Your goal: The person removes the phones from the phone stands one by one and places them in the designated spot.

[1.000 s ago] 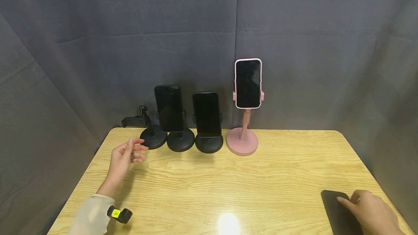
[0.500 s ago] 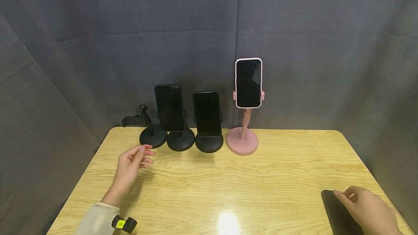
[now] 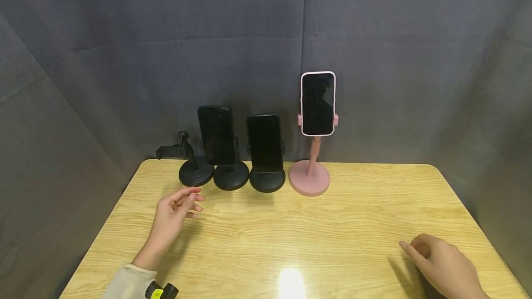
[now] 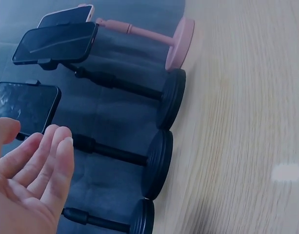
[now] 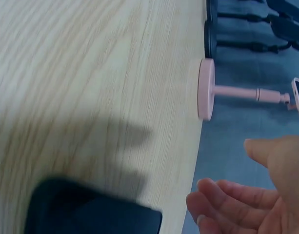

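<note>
Phone [image 5: 90, 212]: probably stiff, slick, fragile; hold by sides
Left hand [image 3: 172, 213], right hand [image 3: 446, 263]: empty, thumbs and fingers apart

This looks like a small curtained recording booth, in what building I cannot tell: grey cloth [image 3: 395, 59] hangs behind and on both sides of a wood-grain table [image 3: 332, 225] (a bright glare [image 3: 291, 283] shines on its top), and a small black device [image 3: 169, 291] is strapped at the left sleeve [image 3: 129, 283].
</note>
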The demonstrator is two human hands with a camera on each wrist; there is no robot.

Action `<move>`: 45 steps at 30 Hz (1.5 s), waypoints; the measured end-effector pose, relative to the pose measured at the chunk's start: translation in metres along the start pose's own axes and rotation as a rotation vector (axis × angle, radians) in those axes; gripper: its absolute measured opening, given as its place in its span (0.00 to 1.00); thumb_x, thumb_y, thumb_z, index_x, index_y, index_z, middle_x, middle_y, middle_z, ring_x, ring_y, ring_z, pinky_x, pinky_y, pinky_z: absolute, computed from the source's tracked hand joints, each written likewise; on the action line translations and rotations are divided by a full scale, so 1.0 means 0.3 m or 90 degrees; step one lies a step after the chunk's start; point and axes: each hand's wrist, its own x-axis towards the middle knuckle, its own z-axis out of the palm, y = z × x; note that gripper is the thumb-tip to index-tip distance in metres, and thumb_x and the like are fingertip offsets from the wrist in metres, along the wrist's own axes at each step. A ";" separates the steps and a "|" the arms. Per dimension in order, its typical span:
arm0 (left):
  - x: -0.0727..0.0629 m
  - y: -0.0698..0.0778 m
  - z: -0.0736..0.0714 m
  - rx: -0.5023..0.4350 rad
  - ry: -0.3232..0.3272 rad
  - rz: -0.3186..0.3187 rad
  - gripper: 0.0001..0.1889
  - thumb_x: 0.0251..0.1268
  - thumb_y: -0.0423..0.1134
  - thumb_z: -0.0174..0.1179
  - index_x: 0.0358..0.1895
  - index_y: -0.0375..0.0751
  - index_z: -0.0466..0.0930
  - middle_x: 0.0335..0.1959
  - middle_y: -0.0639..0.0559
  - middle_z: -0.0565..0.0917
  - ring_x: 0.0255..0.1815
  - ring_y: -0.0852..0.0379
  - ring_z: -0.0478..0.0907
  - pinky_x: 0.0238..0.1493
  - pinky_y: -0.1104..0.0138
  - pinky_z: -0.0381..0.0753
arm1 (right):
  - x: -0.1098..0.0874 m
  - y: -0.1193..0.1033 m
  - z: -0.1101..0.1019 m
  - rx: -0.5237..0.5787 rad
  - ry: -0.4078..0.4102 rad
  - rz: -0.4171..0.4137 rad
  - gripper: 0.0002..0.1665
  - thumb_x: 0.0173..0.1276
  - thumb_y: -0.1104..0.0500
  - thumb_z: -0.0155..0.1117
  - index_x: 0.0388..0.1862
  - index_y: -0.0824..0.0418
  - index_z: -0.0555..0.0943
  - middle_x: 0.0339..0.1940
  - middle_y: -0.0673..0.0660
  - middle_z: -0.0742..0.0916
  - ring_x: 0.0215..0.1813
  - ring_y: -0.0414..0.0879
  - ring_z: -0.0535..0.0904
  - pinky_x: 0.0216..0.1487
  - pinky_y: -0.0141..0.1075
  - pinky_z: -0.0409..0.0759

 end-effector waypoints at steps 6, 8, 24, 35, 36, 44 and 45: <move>-0.008 0.001 0.013 0.001 -0.003 -0.003 0.15 0.79 0.36 0.53 0.58 0.27 0.79 0.42 0.62 0.88 0.37 0.65 0.86 0.38 0.69 0.89 | -0.011 -0.073 0.048 0.023 0.003 -0.019 0.32 0.74 0.32 0.55 0.45 0.59 0.85 0.39 0.55 0.91 0.35 0.46 0.86 0.28 0.42 0.81; -0.011 0.001 0.018 0.007 -0.002 -0.004 0.15 0.79 0.35 0.53 0.58 0.27 0.79 0.43 0.67 0.86 0.39 0.66 0.85 0.40 0.70 0.88 | -0.014 -0.098 0.065 0.035 0.003 -0.021 0.29 0.73 0.33 0.57 0.44 0.58 0.85 0.40 0.56 0.91 0.34 0.45 0.86 0.28 0.41 0.81; -0.021 -0.004 0.028 0.051 0.004 -0.021 0.15 0.78 0.35 0.54 0.58 0.29 0.80 0.54 0.33 0.84 0.45 0.68 0.84 0.46 0.76 0.85 | -0.009 -0.333 0.171 0.147 0.067 -0.115 0.17 0.71 0.45 0.67 0.41 0.58 0.86 0.37 0.54 0.91 0.29 0.39 0.83 0.30 0.35 0.85; -0.008 0.002 0.024 0.053 0.017 -0.023 0.15 0.78 0.36 0.55 0.58 0.30 0.80 0.51 0.42 0.87 0.44 0.70 0.83 0.43 0.75 0.85 | 0.007 -0.474 0.244 0.231 0.055 -0.141 0.11 0.70 0.49 0.69 0.39 0.55 0.86 0.32 0.49 0.89 0.26 0.36 0.79 0.28 0.27 0.80; -0.008 0.003 0.022 0.051 0.019 -0.023 0.15 0.78 0.36 0.55 0.58 0.30 0.80 0.49 0.46 0.87 0.44 0.69 0.84 0.43 0.74 0.85 | 0.010 -0.483 0.248 0.241 0.054 -0.145 0.10 0.70 0.49 0.69 0.39 0.55 0.86 0.32 0.49 0.89 0.26 0.36 0.79 0.28 0.26 0.80; 0.005 0.001 0.014 0.036 0.028 -0.019 0.14 0.78 0.35 0.54 0.56 0.30 0.80 0.41 0.74 0.84 0.43 0.67 0.84 0.43 0.75 0.85 | 0.032 -0.550 0.270 0.289 0.057 -0.189 0.10 0.70 0.50 0.69 0.40 0.55 0.86 0.33 0.49 0.89 0.28 0.37 0.80 0.30 0.26 0.80; 0.008 0.001 0.013 0.032 0.030 -0.017 0.14 0.78 0.35 0.54 0.56 0.29 0.80 0.41 0.72 0.85 0.43 0.66 0.84 0.42 0.75 0.85 | 0.035 -0.558 0.273 0.295 0.058 -0.195 0.10 0.70 0.50 0.68 0.40 0.55 0.86 0.33 0.50 0.89 0.29 0.37 0.81 0.31 0.26 0.80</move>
